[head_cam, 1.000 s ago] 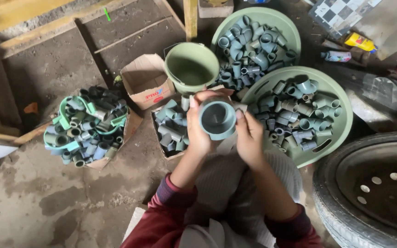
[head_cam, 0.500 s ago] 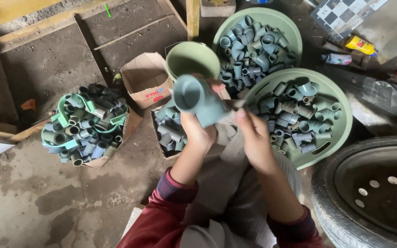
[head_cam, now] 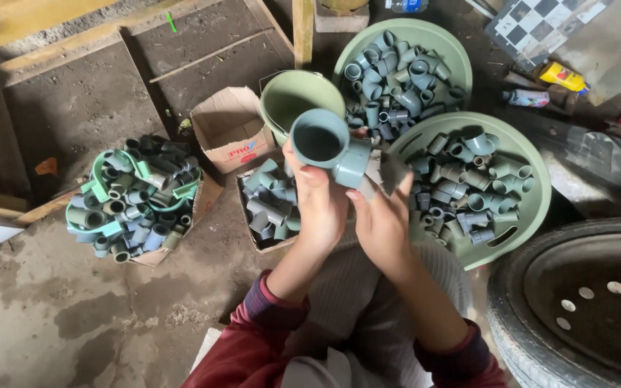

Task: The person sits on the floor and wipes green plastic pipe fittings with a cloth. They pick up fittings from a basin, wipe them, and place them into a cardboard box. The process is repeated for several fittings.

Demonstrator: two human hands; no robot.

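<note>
1. Above my lap, my left hand (head_cam: 319, 205) grips a grey pipe tee (head_cam: 330, 147), its open socket facing up at me, its run lying left to right.
2. My right hand (head_cam: 381, 224) touches its right end, pinching a grey scrap (head_cam: 392, 171).
3. Two green basins (head_cam: 533, 188) and a cardboard box (head_cam: 244, 208) hold grey fittings; the green bucket (head_cam: 292, 97) looks empty.

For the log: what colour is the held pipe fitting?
Grey-blue pipe fitting, clearest in the head view.

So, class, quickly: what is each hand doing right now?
Left hand: closed around the grey pipe fitting.
Right hand: holding a small grey piece against the fitting.
</note>
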